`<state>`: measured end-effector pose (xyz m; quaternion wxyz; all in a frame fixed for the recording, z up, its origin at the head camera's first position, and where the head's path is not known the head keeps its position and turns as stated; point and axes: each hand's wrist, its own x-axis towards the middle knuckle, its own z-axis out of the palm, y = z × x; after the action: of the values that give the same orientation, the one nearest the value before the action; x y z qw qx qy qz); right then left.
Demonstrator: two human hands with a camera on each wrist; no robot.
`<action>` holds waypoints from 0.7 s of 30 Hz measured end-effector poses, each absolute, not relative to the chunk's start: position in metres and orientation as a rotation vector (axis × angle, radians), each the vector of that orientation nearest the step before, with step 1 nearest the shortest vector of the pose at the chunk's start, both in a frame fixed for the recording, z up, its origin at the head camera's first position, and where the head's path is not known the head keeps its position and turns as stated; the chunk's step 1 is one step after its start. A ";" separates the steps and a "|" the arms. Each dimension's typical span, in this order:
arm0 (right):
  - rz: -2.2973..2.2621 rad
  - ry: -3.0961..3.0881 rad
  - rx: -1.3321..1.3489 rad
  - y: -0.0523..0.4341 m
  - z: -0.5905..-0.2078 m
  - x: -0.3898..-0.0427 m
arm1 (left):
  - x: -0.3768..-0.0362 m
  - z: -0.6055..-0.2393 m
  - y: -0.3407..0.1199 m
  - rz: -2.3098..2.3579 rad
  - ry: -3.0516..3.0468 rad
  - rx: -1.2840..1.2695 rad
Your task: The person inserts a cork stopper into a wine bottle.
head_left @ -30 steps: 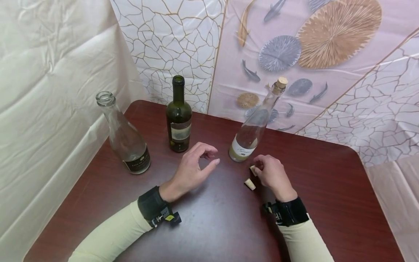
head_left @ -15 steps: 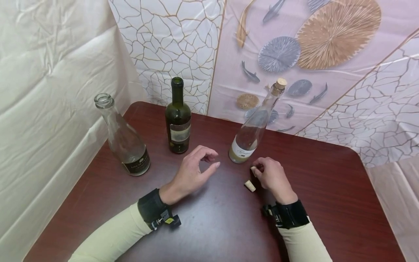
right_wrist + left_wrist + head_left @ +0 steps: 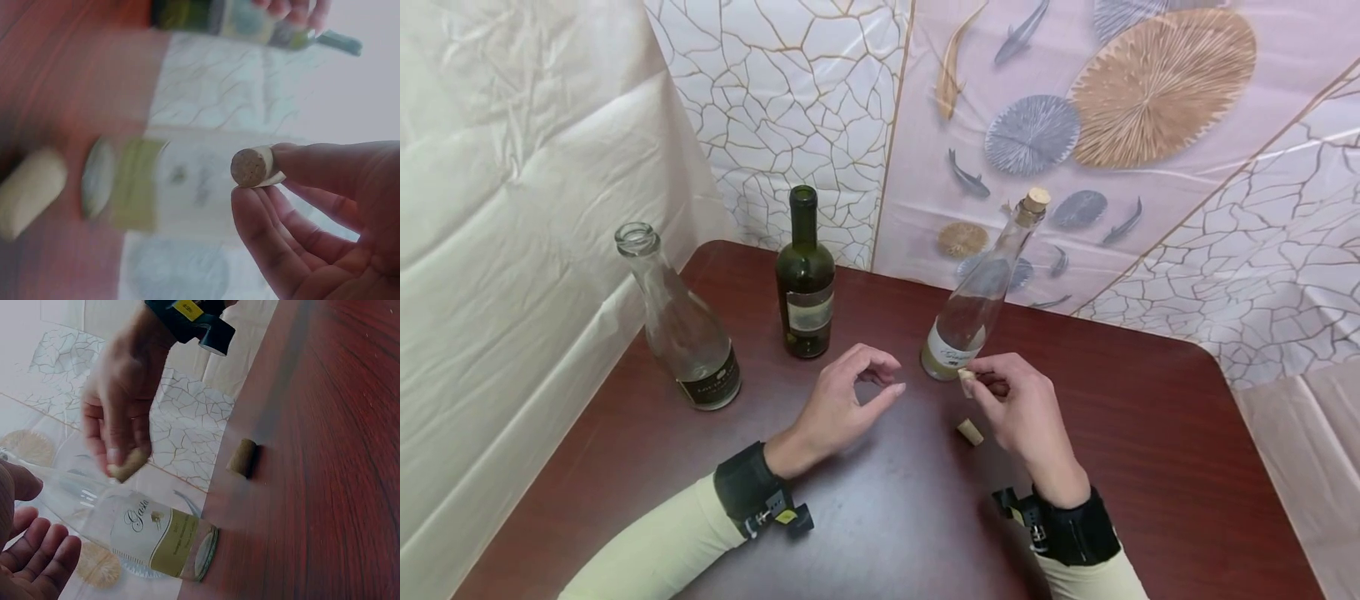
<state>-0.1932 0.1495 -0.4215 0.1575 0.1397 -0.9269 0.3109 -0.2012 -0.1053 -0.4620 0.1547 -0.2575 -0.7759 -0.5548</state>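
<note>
Between thumb and fingers my right hand (image 3: pixel 1026 408) pinches a cork (image 3: pixel 253 167), raised above the table in front of the corked clear bottle (image 3: pixel 962 321). A second cork (image 3: pixel 970 432) lies on the table just below that hand. My left hand (image 3: pixel 842 400) hovers over the middle of the table, thumb and fingers apart in a loose curve, holding nothing. Beyond it stands a green bottle (image 3: pixel 806 287) with an open neck. To the left is a clear bottle (image 3: pixel 688 333) with a black label, also uncorked.
A stopper cork (image 3: pixel 1037 200) sits in the mouth of the right-hand bottle. The dark red table (image 3: pixel 880 533) has a wall with a patterned covering (image 3: pixel 805 108) behind it and a pale cloth (image 3: pixel 535 208) along its left side.
My right hand has picked a cork up off the table and lifted it a little to the left. My left hand stays nearly where it was.
</note>
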 end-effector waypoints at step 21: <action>1.502 -2.226 0.533 0.095 -0.403 -0.162 | -0.192 -0.454 -0.095 -2.567 -1.889 -0.701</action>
<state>-0.1622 0.0955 -0.4026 0.2005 0.1908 -0.7967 0.5373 -0.1920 -0.0952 -0.4537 -0.0609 -0.2145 -0.5778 -0.7851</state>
